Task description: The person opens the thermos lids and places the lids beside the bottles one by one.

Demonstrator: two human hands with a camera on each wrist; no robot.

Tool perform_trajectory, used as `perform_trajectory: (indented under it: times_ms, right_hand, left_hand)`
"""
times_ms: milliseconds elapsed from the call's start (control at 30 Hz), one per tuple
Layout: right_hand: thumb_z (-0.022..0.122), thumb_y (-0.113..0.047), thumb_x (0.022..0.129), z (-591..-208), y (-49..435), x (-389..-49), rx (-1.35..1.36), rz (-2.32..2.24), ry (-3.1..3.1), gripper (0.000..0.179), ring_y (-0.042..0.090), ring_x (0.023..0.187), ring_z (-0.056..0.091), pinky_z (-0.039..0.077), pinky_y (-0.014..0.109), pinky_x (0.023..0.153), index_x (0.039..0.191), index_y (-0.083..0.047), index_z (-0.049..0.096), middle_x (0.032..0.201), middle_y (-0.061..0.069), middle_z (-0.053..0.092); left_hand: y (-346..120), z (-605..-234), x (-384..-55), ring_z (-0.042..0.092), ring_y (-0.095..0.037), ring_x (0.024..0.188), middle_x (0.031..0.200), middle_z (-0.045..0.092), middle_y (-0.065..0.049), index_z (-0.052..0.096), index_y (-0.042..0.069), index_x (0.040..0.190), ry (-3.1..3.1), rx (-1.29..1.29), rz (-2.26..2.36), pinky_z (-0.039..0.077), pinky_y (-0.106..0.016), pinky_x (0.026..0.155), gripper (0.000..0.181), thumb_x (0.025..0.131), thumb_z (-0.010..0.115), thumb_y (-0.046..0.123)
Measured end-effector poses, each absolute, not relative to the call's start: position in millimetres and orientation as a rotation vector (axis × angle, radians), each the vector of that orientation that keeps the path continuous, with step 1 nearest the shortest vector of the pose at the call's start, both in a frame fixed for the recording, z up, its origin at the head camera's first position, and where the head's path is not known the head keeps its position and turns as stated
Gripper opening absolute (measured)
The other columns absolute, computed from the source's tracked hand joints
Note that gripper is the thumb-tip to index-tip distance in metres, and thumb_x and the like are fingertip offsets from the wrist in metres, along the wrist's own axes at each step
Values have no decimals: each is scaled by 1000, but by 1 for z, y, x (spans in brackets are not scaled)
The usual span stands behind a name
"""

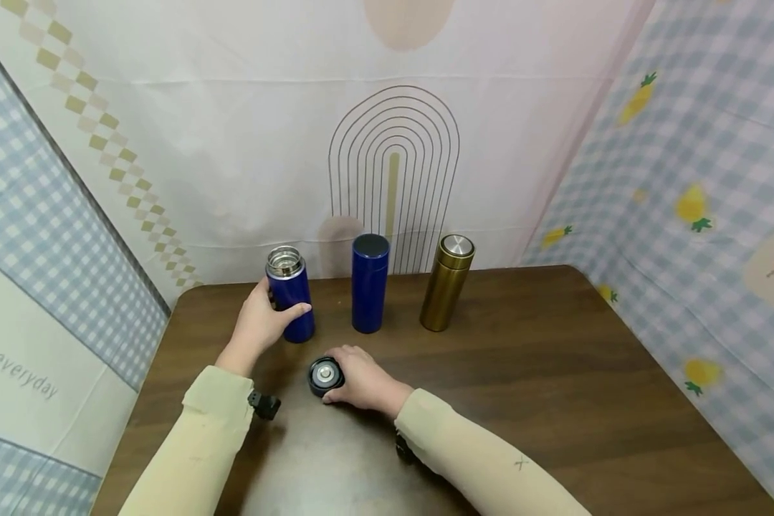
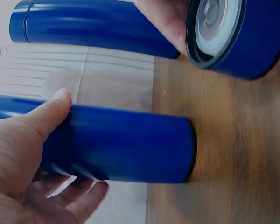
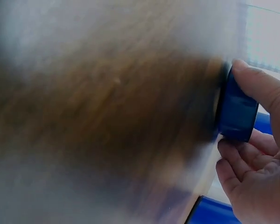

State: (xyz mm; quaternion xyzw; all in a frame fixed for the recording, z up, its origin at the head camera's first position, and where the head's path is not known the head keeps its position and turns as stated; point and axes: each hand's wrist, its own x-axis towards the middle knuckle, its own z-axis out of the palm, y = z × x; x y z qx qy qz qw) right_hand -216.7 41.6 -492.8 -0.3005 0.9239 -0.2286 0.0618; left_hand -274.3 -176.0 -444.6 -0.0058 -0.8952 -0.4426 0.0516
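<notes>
My left hand [image 1: 258, 326] grips a blue thermos bottle [image 1: 299, 322] at the left of the table; its bare steel mouth faces up. In the left wrist view, the thumb and fingers wrap this bottle's blue body [image 2: 126, 144]. Between thumb and fingers my right hand [image 1: 364, 378] holds the bottle's lid [image 1: 326, 375], a short blue cap with its pale inner side facing up, in front of the bottle. The right wrist view shows the lid [image 3: 239, 109] from its side, pinched by the thumb and fingertips.
A second blue thermos [image 1: 368, 294], lid on, stands right of the held bottle. Beyond it is a gold thermos [image 1: 445, 290] with a steel-topped lid. All stand on a brown wooden table [image 1: 522, 380], with a patterned cloth [image 1: 232, 143] hanging behind the table's back edge.
</notes>
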Motion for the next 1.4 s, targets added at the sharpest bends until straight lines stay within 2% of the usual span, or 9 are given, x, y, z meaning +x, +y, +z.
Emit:
perform_trajectory:
  times_ms: [167,333,500,633,833,967,1200,1400]
  right_hand:
    - [81,-49,73,-483,52,-217,-857,-754,2769,86,19,118,51,41,33,100,139,-7,47,128,5,56]
    - [76,-56,75,-463,83,-219,-792,-897,2748,87,20,115,55,46,36,94,142,-10,45,130,8,56]
    - [75,-60,73,-443,119,-224,-739,-977,2815,89,19,112,55,48,36,91,141,-11,46,130,5,55]
    - [76,-61,71,-431,139,-229,-673,-1026,2859,89,17,111,54,48,36,92,140,-12,47,130,0,55]
    - [77,-60,70,-418,154,-235,-679,-1113,2867,88,24,113,56,47,38,92,138,-13,48,129,0,55]
    - [76,-60,71,-410,160,-239,-691,-1180,2874,87,22,110,57,49,38,88,139,-15,47,127,-3,54]
    - [76,-60,72,-398,158,-244,-659,-1340,2865,86,18,106,58,52,36,87,140,-16,46,123,-2,56]
    - [74,-59,74,-389,154,-249,-657,-1392,2855,88,21,110,58,51,38,90,142,-13,43,127,1,55]
  left_hand:
    - [-180,-443,-266,42,-43,129,145,37,-27,10,7,155,-2795,-45,-1303,37,-57,101,100,85,72,45]
    - [-186,-440,-244,36,-45,132,149,28,-31,1,2,154,-2903,-69,-1210,33,-59,103,108,84,71,48]
    - [-186,-432,-220,37,-46,130,144,36,-31,12,-6,149,-2982,-66,-1108,32,-58,103,111,80,68,62]
    - [-182,-431,-206,45,-41,126,140,44,-26,24,-4,145,-2999,-119,-1110,37,-56,100,106,78,65,67]
    - [-170,-432,-199,52,-38,121,138,48,-20,24,6,149,-2865,-287,-1214,45,-53,94,97,80,71,56]
    - [-158,-431,-203,55,-36,118,136,50,-16,27,10,149,-2752,-363,-1301,49,-49,91,93,80,76,47]
    - [-135,-429,-214,60,-33,112,130,55,-11,36,13,145,-2665,-430,-1376,50,-46,91,83,79,79,40]
    - [-120,-429,-225,58,-30,114,133,53,-10,34,16,145,-2690,-448,-1415,49,-45,93,83,80,78,42]
